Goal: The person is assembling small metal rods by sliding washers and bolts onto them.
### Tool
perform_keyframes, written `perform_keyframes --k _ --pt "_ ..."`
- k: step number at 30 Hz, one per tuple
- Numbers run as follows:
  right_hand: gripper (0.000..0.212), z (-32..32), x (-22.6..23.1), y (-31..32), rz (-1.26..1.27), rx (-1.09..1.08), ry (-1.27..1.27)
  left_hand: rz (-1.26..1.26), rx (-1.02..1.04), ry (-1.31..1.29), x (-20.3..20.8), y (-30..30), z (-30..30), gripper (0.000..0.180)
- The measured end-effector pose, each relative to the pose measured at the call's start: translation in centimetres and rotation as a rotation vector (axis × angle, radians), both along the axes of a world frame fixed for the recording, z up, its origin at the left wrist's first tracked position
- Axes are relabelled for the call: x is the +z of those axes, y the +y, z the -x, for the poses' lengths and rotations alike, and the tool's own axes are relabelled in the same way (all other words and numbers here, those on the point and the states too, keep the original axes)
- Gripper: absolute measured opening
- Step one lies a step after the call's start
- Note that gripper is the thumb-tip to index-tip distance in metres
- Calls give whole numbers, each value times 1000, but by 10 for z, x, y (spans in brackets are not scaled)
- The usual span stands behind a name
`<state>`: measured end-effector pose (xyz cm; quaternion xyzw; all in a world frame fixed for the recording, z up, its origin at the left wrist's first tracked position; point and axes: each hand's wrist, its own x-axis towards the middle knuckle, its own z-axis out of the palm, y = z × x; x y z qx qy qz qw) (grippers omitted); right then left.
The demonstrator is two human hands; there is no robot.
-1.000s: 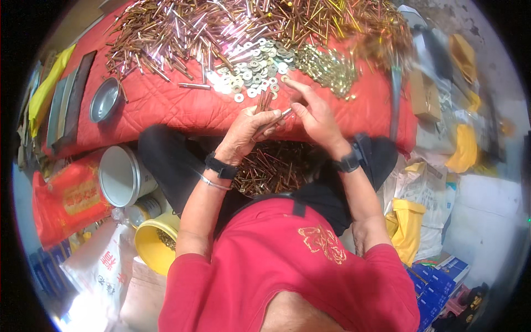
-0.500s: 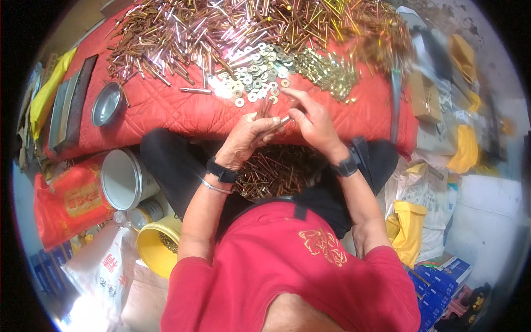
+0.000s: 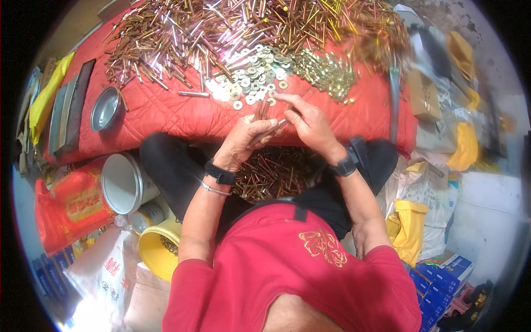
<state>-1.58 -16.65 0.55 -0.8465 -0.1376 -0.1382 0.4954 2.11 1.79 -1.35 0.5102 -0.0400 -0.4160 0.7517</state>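
My left hand [image 3: 248, 138] is closed around several copper-coloured bolts [image 3: 262, 110], held above the front edge of a red quilted cover. One bolt end sticks out from its thumb side toward my right hand [image 3: 313, 126]. That hand has its forefinger stretched toward a pile of flat washers [image 3: 260, 74], the tip at the pile's near edge. Its thumb lies by the protruding bolt end; whether they touch I cannot tell. Small brass-coloured nuts [image 3: 326, 74] lie right of the washers. Behind spreads a large heap of bolts [image 3: 232, 27].
More bolts [image 3: 271, 174] fill the space between my legs. On the cover [image 3: 160, 113] stands a metal bowl [image 3: 106, 108] at left. A white bucket [image 3: 121, 185] and a yellow bucket [image 3: 157, 252] stand lower left. A cardboard box [image 3: 424, 97] and yellow bags [image 3: 409, 229] are at right.
My right forefinger has moved slightly left and nearer along the edge of the washers. The left hand keeps its bolts in almost the same place.
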Motion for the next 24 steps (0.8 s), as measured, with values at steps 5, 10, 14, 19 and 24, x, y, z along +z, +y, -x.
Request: perform_keyframes --k 5,10,14,19,24 --pt "29 -11 -7 -21 -265 -9 405 -112 -98 -188 5 6 3 21" --pt "32 -69 -20 -30 -172 -218 191 -159 45 -439 17 2 -5 12" --pt "40 -131 -19 -8 -310 -316 231 -227 277 -387 10 5 -24 15" --pt "24 -184 -39 -22 530 -667 -187 -522 571 -819 -14 -5 -73 16" --pt "27 -173 -45 -51 783 -305 -314 -1018 460 -1193 -16 -4 -145 18"
